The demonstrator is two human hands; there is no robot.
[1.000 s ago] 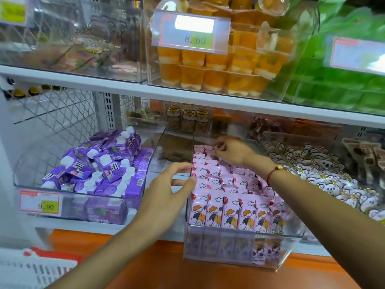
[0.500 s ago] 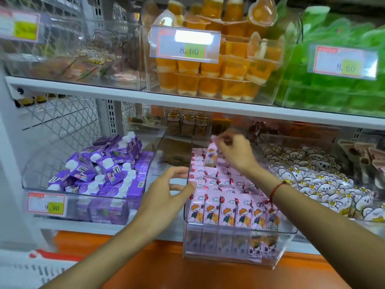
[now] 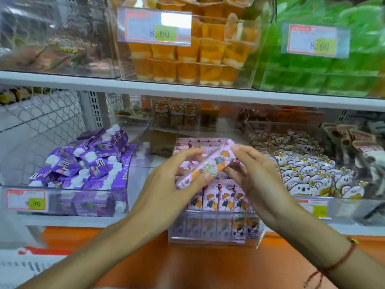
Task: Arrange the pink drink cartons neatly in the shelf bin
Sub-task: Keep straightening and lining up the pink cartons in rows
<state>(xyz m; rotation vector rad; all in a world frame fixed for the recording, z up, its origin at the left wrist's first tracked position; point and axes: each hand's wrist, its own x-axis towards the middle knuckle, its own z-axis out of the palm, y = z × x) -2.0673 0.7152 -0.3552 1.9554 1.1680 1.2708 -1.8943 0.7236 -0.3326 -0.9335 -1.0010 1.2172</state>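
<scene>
A clear shelf bin (image 3: 214, 236) on the lower shelf holds rows of pink drink cartons (image 3: 218, 199) with a cartoon child printed on them. One pink carton (image 3: 214, 163) is lifted above the bin and tilted, its upper end to the right. My left hand (image 3: 166, 184) grips its lower left end with curled fingers. My right hand (image 3: 254, 176) pinches its upper right end. The cartons under my hands are partly hidden.
Purple drink cartons (image 3: 87, 163) fill the bin to the left, koala-print packs (image 3: 308, 170) the bin to the right. The white upper shelf (image 3: 187, 90) carries orange jelly cups (image 3: 187, 59) and green packs (image 3: 333, 65). An orange ledge (image 3: 187, 268) runs below.
My right hand lifted one pink carton from the back of the bin and brought it forward. My left hand left the bin's left wall and took hold of the carton's lower end.
</scene>
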